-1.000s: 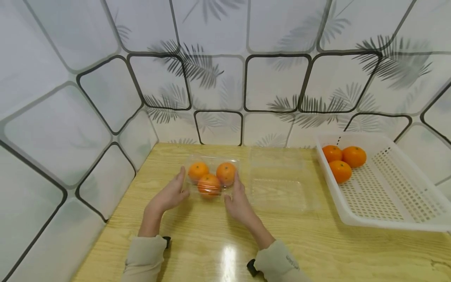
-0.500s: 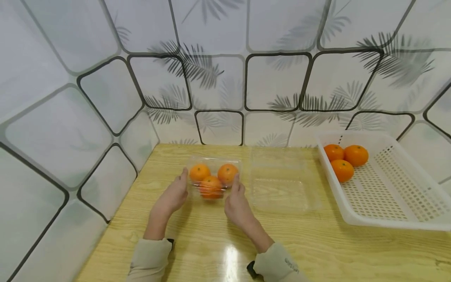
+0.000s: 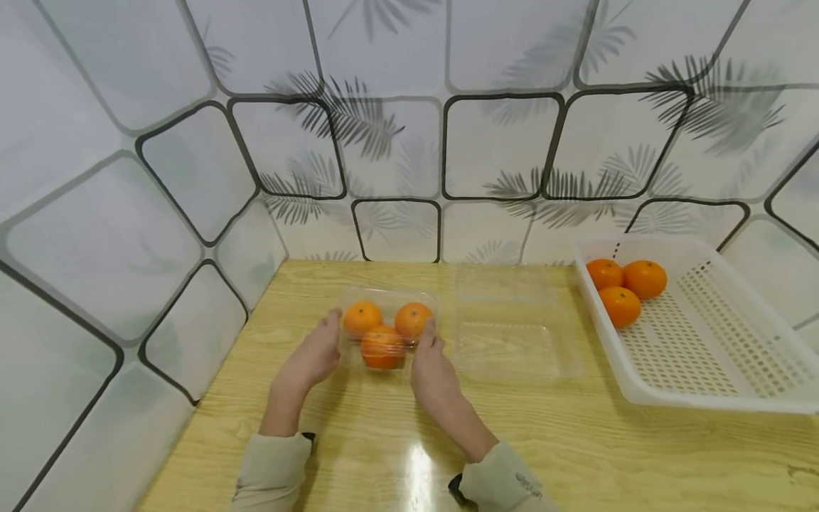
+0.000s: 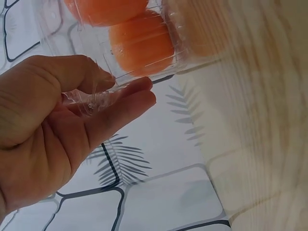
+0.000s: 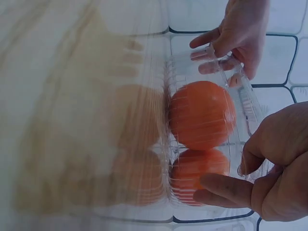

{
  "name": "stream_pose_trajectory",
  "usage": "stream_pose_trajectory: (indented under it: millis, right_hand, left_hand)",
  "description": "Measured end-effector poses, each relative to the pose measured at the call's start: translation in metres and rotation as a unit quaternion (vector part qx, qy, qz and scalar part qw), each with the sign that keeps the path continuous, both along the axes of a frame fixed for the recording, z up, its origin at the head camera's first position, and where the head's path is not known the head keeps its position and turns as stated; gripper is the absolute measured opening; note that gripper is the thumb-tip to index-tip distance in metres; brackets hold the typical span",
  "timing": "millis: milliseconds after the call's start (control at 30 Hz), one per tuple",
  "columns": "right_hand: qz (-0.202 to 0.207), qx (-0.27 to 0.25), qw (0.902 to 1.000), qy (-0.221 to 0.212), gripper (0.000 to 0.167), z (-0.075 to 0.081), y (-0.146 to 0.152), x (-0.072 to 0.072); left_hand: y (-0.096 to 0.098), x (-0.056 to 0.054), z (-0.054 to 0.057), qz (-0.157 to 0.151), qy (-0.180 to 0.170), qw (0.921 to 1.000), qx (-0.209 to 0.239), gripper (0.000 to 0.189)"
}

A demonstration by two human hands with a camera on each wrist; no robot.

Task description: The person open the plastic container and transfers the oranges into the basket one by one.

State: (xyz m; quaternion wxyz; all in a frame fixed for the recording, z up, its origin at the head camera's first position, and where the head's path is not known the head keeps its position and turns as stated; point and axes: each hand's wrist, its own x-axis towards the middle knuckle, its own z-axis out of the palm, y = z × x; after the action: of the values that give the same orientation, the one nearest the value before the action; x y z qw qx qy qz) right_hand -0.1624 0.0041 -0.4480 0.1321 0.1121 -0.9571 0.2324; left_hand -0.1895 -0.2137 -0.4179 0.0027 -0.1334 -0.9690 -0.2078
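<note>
A clear plastic clamshell box (image 3: 390, 292) stands on the wooden table, with three mandarins inside, the nearest one (image 3: 382, 348) in front of the other two. My left hand (image 3: 313, 355) pinches the box's left edge between thumb and fingers, as the left wrist view shows the rim in the grip. At the opposite side, my right hand (image 3: 436, 373) holds the box, its thumb at the rim and fingers (image 5: 224, 190) along the outer wall by a mandarin (image 5: 201, 115). In the right wrist view the box is close over the shiny tabletop.
Right of the held box lies another clear box (image 3: 505, 348), its lid laid back toward the wall. A white perforated basket (image 3: 716, 403) at the right holds three mandarins (image 3: 619, 306) in its far left corner. Patterned walls (image 3: 397, 231) border the table (image 3: 358, 455) behind and at left.
The mandarins in the held box have shifted slightly toward me. My left hand has come a little to the right, and my right thumb has moved out of sight in the head view.
</note>
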Motion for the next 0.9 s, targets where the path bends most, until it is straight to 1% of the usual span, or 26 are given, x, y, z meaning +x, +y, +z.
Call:
stream_pose_trajectory:
  millis: [67, 133, 233, 300, 400, 500, 667, 733, 867, 900]
  right_hand:
    - [0.000, 0.012, 0.9999, 0.010, 0.066, 0.000, 0.000, 0.001]
    - [0.001, 0.010, 1.0000, 0.000, 0.066, 0.002, 0.001, 0.002]
    - [0.002, -0.006, 0.9997, -0.024, 0.066, 0.003, 0.002, 0.003]
    - [0.001, -0.020, 0.9988, -0.044, 0.067, 0.005, 0.003, 0.004]
    - [0.001, -0.035, 0.9974, -0.064, 0.069, 0.008, 0.004, 0.005]
    - [0.005, -0.034, 0.9969, -0.070, 0.069, 0.012, 0.005, 0.007]
    - [0.030, 0.012, 0.9992, -0.024, 0.066, 0.018, 0.012, 0.008]
    - [0.039, 0.019, 0.9990, -0.011, 0.065, 0.022, 0.015, 0.007]
    - [0.062, 0.004, 0.9980, -0.013, 0.062, 0.030, 0.024, 0.002]
    - [0.069, -0.001, 0.9974, -0.021, 0.061, 0.033, 0.026, 0.000]
  left_hand:
    - [-0.003, -0.001, 0.001, 0.000, -0.021, 0.9996, 0.020, 0.062]
    - [-0.007, -0.001, 0.002, -0.002, -0.046, 0.9977, 0.050, 0.065]
    - [-0.015, -0.003, 0.002, -0.007, -0.071, 0.9918, 0.106, 0.071]
    - [-0.021, -0.004, 0.001, -0.010, -0.085, 0.9865, 0.139, 0.079]
    - [-0.030, -0.005, -0.001, -0.009, -0.109, 0.9791, 0.171, 0.089]
    - [-0.038, -0.005, -0.003, -0.006, -0.124, 0.9758, 0.180, 0.091]
    - [-0.046, -0.004, -0.006, -0.018, -0.141, 0.9727, 0.183, 0.082]
    - [-0.047, -0.003, -0.007, -0.019, -0.158, 0.9689, 0.189, 0.081]
    - [-0.049, -0.002, -0.008, -0.027, -0.176, 0.9635, 0.199, 0.082]
    - [-0.050, -0.001, -0.009, -0.032, -0.176, 0.9632, 0.200, 0.082]
